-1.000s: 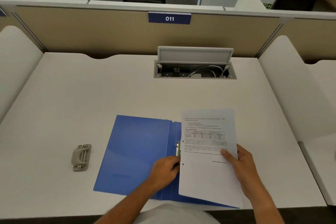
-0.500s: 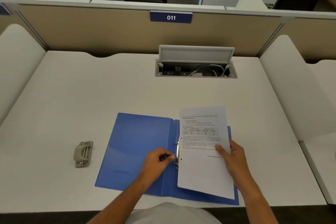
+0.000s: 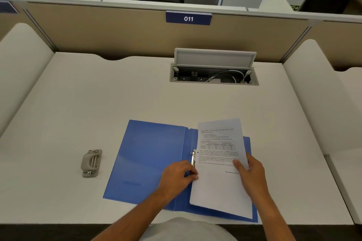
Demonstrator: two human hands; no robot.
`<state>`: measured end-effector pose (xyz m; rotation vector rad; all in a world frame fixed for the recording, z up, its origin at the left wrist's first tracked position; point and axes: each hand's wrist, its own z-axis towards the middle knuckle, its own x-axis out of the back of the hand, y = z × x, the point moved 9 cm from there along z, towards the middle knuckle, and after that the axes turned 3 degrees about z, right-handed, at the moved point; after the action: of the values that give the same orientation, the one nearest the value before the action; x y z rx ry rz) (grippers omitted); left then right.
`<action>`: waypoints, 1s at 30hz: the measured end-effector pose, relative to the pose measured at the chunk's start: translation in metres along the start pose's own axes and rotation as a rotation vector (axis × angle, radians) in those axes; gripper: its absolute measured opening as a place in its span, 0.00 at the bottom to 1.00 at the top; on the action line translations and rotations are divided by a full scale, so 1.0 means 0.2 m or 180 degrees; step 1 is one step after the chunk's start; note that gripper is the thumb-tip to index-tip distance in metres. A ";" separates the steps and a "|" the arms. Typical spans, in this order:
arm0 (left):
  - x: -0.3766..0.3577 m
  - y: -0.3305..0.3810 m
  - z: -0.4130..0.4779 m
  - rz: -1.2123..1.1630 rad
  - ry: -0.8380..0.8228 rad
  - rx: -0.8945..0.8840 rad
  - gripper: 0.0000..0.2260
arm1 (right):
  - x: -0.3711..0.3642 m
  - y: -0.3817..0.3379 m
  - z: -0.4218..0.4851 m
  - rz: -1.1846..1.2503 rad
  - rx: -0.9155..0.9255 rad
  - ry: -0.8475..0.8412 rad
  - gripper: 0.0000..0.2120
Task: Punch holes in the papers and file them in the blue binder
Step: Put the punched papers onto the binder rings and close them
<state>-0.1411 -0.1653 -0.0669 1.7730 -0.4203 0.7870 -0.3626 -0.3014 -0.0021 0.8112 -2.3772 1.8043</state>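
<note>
White desk (image 3: 98, 103) below divider plate (image 3: 188, 18) marked "011", printed papers (image 3: 219, 182) pinched by right hand (image 3: 252, 172) over open blue binder (image 3: 148, 162), left hand (image 3: 176, 176) curled at ring clip (image 3: 193, 157), whether gripped not discernible, hole punch (image 3: 91, 163) well left.

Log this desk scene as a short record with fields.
binder: blue binder open flat on the desk
papers: printed sheets over the binder's right half, punched hole visible at the left edge
left hand: left hand at the ring mechanism
right hand: right hand gripping the sheets
hole punch: hole punch left of the binder, untouched
</note>
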 end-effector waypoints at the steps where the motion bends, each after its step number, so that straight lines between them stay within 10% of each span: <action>1: 0.00 0.01 0.01 0.0047 0.0001 -0.0029 0.09 | 0.00 0.00 -0.01 0.0009 -0.0004 0.0007 0.13; 24: -0.03 0.00 0.03 0.0224 -0.0172 -0.0055 0.12 | 0.04 0.11 0.05 -0.0055 -0.0212 0.0061 0.13; 30: 0.02 -0.02 0.04 0.0099 -0.0089 -0.0029 0.13 | 0.13 0.06 0.01 -0.1097 0.0265 0.0845 0.27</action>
<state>-0.1325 -0.1710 -0.0682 1.7745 -0.4705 0.7816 -0.3900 -0.3115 -0.0036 0.8642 -1.8799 1.7511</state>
